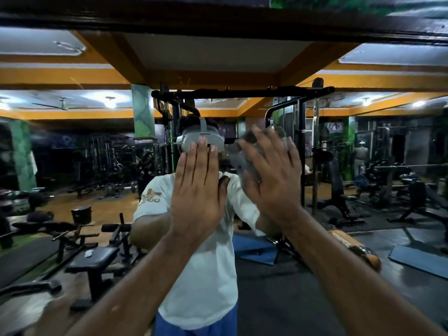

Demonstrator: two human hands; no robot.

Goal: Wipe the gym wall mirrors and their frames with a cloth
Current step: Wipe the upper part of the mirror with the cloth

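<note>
Up close at the gym wall mirror (pixel 72 154), the left hand (pixel 197 190) lay flat on the glass, fingers straight and together, while the right hand (pixel 271 170) pressed a crumpled grey cloth (pixel 238 161) against the pane beside it, fingers spread. Soft and light, the cloth looked best bunched under the palm; the dark frame (pixel 218 23) ran overhead.

Crumpled grey cloth (pixel 244 161) flat against wall mirror (pixel 97 166), below dark top frame (pixel 218 23).
</note>
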